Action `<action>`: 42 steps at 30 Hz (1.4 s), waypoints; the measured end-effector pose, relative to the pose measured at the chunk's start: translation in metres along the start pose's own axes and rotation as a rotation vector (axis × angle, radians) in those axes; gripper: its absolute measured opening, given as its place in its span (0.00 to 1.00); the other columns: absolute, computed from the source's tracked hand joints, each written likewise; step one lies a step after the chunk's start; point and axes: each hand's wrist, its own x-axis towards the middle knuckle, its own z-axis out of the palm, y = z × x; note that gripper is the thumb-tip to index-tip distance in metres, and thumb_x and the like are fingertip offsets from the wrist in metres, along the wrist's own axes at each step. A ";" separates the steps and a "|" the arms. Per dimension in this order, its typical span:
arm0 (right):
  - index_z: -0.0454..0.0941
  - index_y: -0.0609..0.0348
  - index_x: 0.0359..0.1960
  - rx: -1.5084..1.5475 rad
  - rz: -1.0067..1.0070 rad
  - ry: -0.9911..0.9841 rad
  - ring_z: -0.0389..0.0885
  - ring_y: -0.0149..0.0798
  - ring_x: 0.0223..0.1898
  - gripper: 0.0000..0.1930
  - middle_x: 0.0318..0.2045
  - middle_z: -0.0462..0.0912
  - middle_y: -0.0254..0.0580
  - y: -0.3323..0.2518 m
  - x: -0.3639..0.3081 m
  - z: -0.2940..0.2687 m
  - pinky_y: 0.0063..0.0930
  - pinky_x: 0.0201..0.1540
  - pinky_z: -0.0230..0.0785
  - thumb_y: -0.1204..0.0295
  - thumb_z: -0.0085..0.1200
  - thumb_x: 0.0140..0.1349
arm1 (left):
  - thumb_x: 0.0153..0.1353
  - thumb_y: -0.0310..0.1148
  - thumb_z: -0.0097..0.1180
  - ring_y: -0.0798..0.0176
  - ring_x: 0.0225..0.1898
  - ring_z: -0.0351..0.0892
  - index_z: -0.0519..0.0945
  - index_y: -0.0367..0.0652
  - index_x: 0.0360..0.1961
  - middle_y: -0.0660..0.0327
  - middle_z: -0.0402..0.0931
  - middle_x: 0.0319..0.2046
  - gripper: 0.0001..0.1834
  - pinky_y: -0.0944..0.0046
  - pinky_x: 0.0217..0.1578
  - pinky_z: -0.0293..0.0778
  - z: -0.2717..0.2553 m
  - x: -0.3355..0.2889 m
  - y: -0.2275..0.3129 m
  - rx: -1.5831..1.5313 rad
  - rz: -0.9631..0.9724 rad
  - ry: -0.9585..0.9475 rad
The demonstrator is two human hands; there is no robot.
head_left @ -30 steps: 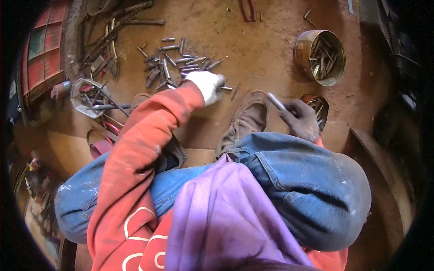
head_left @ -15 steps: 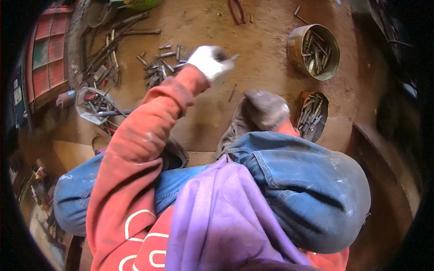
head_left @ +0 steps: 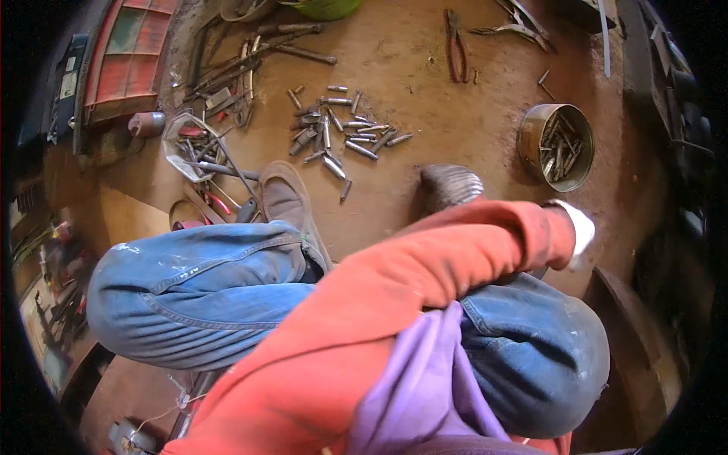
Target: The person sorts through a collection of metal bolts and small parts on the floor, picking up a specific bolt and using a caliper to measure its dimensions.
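My left arm, in an orange-red sleeve, crosses over to the right. My left hand (head_left: 581,233), in a white glove, is beyond my right knee, in front of the round metal tin (head_left: 528,144) of metal pieces. Its fingers are smeared and turned away, so its grip is hidden. A dirty grey ridged shape, seemingly my gloved right hand (head_left: 453,184), shows by my right foot; the sleeve covers part of it, and its fingers cannot be made out. On the floor ahead lies a loose pile of short metal cylinders (head_left: 362,149).
Pliers (head_left: 456,54) with reddish handles lie at the far side. Left of the pile are long metal bars (head_left: 299,51) and a pale tray (head_left: 173,158) of tools. A red panel (head_left: 129,57) stands far left. A curved rusty metal piece (head_left: 633,334) is beside my right knee.
My left hand has swung from beside the metal pile across to the right. Its sleeve now hides the oval container of metal pieces. The view has shifted, and more of my left shoe shows.
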 end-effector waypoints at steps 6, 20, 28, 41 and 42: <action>0.81 0.55 0.38 0.880 0.085 0.157 0.78 0.36 0.27 0.12 0.27 0.81 0.34 0.004 -0.014 -0.025 0.31 0.31 0.70 0.60 0.55 0.66 | 0.57 0.38 0.62 0.56 0.39 0.85 0.85 0.42 0.46 0.53 0.86 0.38 0.17 0.57 0.43 0.79 -0.173 -0.124 -0.069 0.302 -0.219 0.107; 0.76 0.62 0.51 1.805 0.001 -0.136 0.77 0.27 0.25 0.22 0.32 0.82 0.40 -0.037 -0.007 -0.026 0.16 0.25 0.65 0.64 0.65 0.59 | 0.65 0.37 0.55 0.69 0.28 0.74 0.78 0.37 0.51 0.64 0.74 0.32 0.18 0.67 0.29 0.72 -0.250 -0.508 -0.093 -0.428 -1.030 0.747; 0.76 0.62 0.52 1.332 0.011 -0.030 0.77 0.27 0.27 0.18 0.31 0.80 0.35 -0.008 0.004 -0.007 0.19 0.29 0.69 0.64 0.59 0.65 | 0.65 0.34 0.50 0.70 0.25 0.77 0.79 0.38 0.50 0.63 0.79 0.30 0.16 0.70 0.24 0.75 -0.134 -0.426 -0.137 -0.756 -0.984 0.685; 0.75 0.56 0.59 0.485 -0.100 -0.022 0.82 0.43 0.38 0.19 0.39 0.83 0.45 -0.023 0.064 -0.006 0.35 0.43 0.75 0.70 0.53 0.66 | 0.56 0.34 0.61 0.45 0.32 0.82 0.81 0.45 0.39 0.52 0.80 0.29 0.10 0.48 0.33 0.76 -0.047 -0.341 -0.186 0.266 -0.426 0.480; 0.75 0.56 0.59 0.255 -0.210 0.029 0.83 0.49 0.40 0.21 0.41 0.83 0.49 -0.024 0.067 -0.004 0.39 0.45 0.76 0.70 0.53 0.64 | 0.55 0.34 0.61 0.46 0.32 0.82 0.81 0.46 0.41 0.53 0.80 0.29 0.12 0.47 0.32 0.76 -0.037 -0.338 -0.190 0.366 -0.372 0.458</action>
